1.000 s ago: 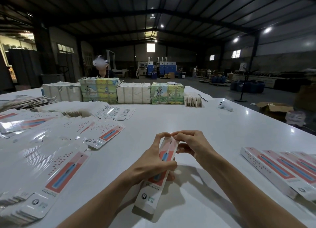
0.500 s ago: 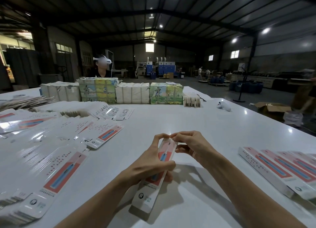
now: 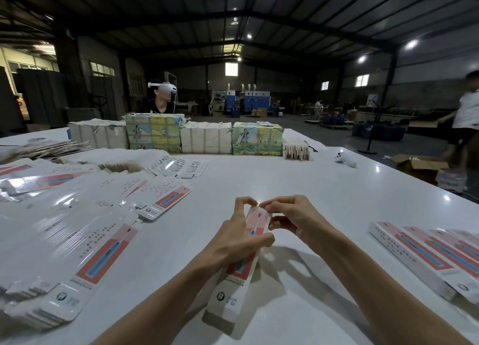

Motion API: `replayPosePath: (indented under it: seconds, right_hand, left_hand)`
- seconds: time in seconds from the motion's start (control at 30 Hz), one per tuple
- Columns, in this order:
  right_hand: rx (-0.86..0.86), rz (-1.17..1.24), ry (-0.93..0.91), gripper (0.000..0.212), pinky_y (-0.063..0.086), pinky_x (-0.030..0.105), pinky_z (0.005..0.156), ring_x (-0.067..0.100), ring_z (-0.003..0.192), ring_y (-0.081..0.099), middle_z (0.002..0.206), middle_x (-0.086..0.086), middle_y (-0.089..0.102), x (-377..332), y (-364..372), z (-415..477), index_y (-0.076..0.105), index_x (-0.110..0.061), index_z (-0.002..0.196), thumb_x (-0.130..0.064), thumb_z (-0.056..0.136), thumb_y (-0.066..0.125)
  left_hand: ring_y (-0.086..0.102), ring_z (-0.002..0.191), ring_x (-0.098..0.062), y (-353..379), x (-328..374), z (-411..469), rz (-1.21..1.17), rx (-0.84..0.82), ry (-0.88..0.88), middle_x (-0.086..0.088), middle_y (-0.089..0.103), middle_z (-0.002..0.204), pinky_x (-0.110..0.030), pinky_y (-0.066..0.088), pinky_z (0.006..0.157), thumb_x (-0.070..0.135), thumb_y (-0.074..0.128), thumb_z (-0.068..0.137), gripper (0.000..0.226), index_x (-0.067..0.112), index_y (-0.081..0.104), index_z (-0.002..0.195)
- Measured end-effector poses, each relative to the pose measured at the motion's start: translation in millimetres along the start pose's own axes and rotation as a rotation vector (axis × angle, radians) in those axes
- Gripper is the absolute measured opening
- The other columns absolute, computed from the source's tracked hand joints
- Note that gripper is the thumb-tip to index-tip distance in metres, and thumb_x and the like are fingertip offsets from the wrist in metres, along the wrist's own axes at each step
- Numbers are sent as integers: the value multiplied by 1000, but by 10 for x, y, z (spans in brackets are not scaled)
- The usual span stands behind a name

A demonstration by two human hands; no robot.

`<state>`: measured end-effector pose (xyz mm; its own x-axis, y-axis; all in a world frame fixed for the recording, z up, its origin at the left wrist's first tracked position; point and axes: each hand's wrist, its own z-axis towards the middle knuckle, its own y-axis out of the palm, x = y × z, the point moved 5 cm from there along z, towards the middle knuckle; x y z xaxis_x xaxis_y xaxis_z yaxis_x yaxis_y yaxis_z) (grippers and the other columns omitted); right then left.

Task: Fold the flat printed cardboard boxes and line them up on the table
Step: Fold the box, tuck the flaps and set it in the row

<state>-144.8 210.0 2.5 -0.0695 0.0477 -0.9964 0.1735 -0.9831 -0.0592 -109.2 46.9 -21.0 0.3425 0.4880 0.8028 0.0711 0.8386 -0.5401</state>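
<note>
A worker's left hand (image 3: 234, 243) grips a printed box (image 3: 230, 295) around its middle while the right hand (image 3: 293, 217) pinches its top flap. The box's lower end rests on the white table (image 3: 285, 184), between flat boxes (image 3: 85, 243) at left and folded boxes (image 3: 425, 256) lined up at right.

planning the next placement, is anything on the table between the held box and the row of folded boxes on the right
Nothing visible. The left hand and right hand hold the box; only bare white table lies between it and the row of folded boxes.
</note>
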Motion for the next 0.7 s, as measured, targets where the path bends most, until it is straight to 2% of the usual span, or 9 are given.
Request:
replayPosePath:
  seconds: [0.2, 0.3, 0.47, 0.53, 0.63, 0.7]
  right_hand:
    - [-11, 30, -2, 17, 62, 31, 66, 31, 70, 74, 96, 22, 78, 14, 0, -5, 80, 4, 99, 1, 96, 64]
    - [-5, 24, -14, 18, 61, 30, 65, 31, 69, 73, 95, 21, 78, 18, 3, 6, 80, 5, 96, 2, 95, 62]
    - [-19, 63, -24, 18, 61, 30, 64, 30, 66, 70, 98, 19, 79, 7, -24, 31, 78, 10, 94, 4, 95, 61]
    - [-21, 58, -21, 18, 61, 30, 64, 29, 67, 70, 99, 18, 79, 11, -35, 35, 79, 9, 94, 4, 96, 61]
    - [-42, 53, -31, 18, 61, 30, 64, 29, 66, 69, 98, 21, 78, 9, -24, 31, 79, 8, 94, 3, 94, 62]
    - [-57, 50, -34, 19, 61, 30, 65, 30, 67, 70, 98, 23, 77, 9, -22, 37, 80, 6, 92, 3, 93, 61]
  left_hand:
    - [70, 62, -13, -36, 6, 1, 85, 26, 24, 7, 63, 91, -13, 52, 54, 56, 69, 68, 70, 48, 25, 122]
    - [71, 65, -15, -42, 3, 5, 99, 32, 14, 6, 63, 90, -16, 56, 57, 57, 68, 68, 70, 47, 25, 122]
    - [73, 72, -16, -25, -23, -19, -16, 42, -45, 6, 65, 97, -16, 55, 58, 52, 71, 68, 79, 52, 19, 127]
    - [73, 74, -15, -21, -11, -19, -13, 39, -42, 5, 64, 98, -17, 57, 60, 50, 73, 70, 75, 51, 22, 125]
    - [76, 73, -22, -5, -16, -19, -82, 20, -68, -4, 66, 101, -27, 64, 66, 42, 76, 73, 73, 46, 25, 125]
    - [77, 68, -29, 18, -19, -34, -211, -38, -109, -14, 66, 107, -35, 65, 66, 34, 78, 74, 76, 46, 25, 127]
